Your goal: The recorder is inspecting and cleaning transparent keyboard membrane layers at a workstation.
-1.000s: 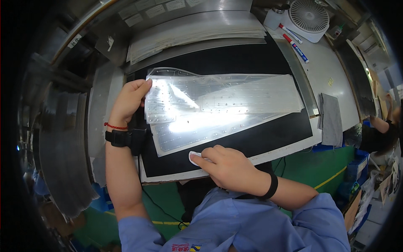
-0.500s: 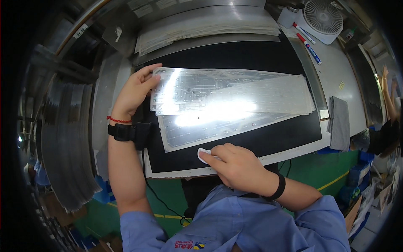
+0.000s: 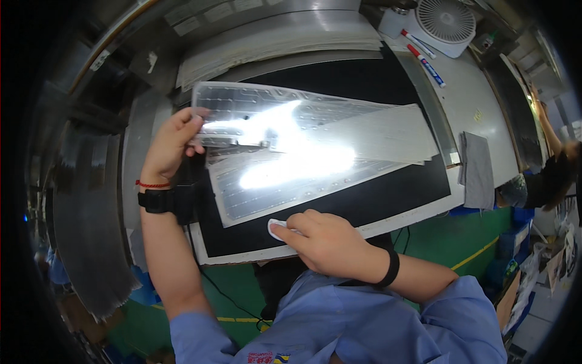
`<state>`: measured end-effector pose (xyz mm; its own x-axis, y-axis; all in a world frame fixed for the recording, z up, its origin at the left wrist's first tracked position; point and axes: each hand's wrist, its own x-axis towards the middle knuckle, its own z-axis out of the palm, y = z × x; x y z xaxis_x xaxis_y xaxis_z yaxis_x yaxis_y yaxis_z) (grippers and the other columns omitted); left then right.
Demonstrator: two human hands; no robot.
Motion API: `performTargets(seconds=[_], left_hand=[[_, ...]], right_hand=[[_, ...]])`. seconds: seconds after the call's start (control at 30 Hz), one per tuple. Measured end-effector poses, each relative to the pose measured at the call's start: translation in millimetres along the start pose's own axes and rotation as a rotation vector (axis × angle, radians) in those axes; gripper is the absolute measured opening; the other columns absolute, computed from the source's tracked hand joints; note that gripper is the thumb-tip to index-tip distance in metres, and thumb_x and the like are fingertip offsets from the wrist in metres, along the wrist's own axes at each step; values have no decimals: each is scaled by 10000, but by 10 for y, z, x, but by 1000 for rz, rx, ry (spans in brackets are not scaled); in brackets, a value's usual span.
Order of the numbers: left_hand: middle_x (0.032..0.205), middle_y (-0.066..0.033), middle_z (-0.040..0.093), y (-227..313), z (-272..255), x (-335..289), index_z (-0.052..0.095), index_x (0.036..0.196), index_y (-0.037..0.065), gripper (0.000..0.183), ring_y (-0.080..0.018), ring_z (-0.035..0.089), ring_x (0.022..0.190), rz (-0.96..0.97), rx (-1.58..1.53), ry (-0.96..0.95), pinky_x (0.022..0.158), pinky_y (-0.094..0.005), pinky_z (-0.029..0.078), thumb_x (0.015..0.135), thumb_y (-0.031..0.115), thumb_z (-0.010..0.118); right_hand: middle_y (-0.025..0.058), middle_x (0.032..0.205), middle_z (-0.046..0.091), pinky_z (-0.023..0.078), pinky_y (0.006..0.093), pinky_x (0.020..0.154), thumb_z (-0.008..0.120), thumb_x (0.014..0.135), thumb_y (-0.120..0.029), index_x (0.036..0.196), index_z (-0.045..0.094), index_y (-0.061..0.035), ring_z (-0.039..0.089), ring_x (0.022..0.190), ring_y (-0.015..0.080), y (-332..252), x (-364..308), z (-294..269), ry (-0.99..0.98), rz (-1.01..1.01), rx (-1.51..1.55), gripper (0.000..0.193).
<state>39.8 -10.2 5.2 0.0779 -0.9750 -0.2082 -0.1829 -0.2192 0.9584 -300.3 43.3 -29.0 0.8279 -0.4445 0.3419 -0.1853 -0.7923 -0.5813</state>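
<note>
My left hand (image 3: 170, 142) pinches the left edge of a clear, glossy plastic sheet (image 3: 227, 97) printed with fine circuit-like lines. That end is raised and bowed above the pile. Beneath it, several similar sheets lie fanned, a lower sheet (image 3: 242, 203) sticking out toward me at an angle; glare washes out their middle. They rest on a black mat (image 3: 351, 79). Close to the mat's near edge, my right hand (image 3: 333, 242) is closed on a small white pad (image 3: 276, 230), held between thumb and fingers, apart from the sheets. Most of the pad is hidden by the fingers.
A stack of pale sheets (image 3: 285, 45) stands behind the mat. To the right are a white fan (image 3: 447, 21), a bottle (image 3: 393, 23), marker pens (image 3: 429, 68) and a grey cloth (image 3: 477, 170) over the edge. Grey sheets (image 3: 91, 218) pile up at left. Another person's arm (image 3: 545, 124) shows far right.
My left hand has lifted the left end of the top sheet, which now bows upward. The whole view has shifted slightly; my right hand keeps its pad near the mat's front edge.
</note>
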Motion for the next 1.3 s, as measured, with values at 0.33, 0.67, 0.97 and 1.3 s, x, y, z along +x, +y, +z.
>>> performTargets(seconds=[0.33,0.67,0.97,1.3], left_hand=[[927,-51,666,-184,-166,146,585,1185,20,251,-21,509,598,165,-268,160,514,-136,386,1031,205,515],[811,31,609,-215,-298,78,626,1129,53,219,-13,439,549,-76,172,118,500,-154,343,1024,171,474],[795,45,589,-299,-344,127,625,1112,53,214,-14,418,568,-53,214,144,511,-159,329,1025,175,472],[1001,-33,618,-347,-438,205,530,1274,-3,321,-37,522,656,138,-206,165,568,-140,409,1042,214,484]], right_hand=[[75,936,594,514,343,661,656,753,-25,1250,595,-52,590,777,239,-6,-15,-1,-1,2,-20,501],[126,981,625,546,361,668,657,703,22,1169,684,-122,639,806,278,74,-305,-576,192,94,-132,489],[131,938,603,520,375,716,616,777,14,1016,687,-36,635,815,317,714,-595,-1235,278,517,-424,255],[146,922,601,507,342,711,594,771,90,1112,671,-14,618,797,287,823,-822,-998,625,359,-358,364]])
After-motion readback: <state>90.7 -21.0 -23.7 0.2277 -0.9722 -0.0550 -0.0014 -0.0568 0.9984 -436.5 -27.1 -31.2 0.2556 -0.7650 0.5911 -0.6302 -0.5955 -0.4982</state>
